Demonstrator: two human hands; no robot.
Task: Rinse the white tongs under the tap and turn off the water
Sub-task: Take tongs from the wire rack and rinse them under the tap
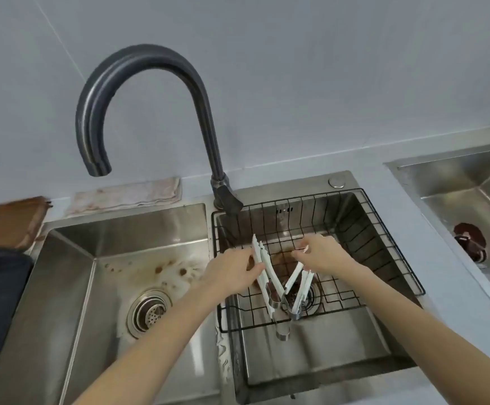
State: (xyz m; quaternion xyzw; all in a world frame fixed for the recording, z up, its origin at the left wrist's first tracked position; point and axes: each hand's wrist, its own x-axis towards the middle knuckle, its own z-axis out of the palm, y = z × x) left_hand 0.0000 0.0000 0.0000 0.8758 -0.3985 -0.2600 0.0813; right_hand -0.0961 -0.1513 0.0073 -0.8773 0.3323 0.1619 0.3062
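Grey wall behind a steel double sink [132, 226]; dark gooseneck tap [150, 92] w/ spout over the left basin, no water visible from it. Black wire rack [384, 244] sits in the right basin. Both hands over that rack: left hand [232, 270] closed round one pair of white tongs [264, 273], tips up toward the rack's back edge, metal end down by the front edge. Right hand [322, 252] pinches a second white pair [299, 290] just beside. Stained cloth [127, 194] at the sink's back edge.
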